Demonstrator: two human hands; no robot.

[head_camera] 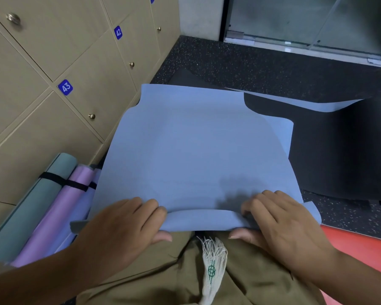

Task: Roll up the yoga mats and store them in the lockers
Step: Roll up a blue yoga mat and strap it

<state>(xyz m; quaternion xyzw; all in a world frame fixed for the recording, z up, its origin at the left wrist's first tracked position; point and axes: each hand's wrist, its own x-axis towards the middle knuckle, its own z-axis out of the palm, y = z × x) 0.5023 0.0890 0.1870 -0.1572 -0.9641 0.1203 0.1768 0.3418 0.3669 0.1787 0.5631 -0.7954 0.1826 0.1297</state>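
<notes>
Blue yoga mat [198, 150], centre of frame, long axis running away toward the top: near edge folded into a first turn, pinched by left hand [128, 225] and right hand [279, 221] alike, lockers [79, 69] upper left.

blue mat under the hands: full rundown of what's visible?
The blue mat is a thin, flexible, matte sheet, light blue on top and dark underneath where its far end curls over. It lies mostly unrolled on the speckled floor, beside the lockers. Its near edge is turned over into a first small roll. The left hand and right hand grip that roll, fingers on top, thumbs beneath.
</notes>
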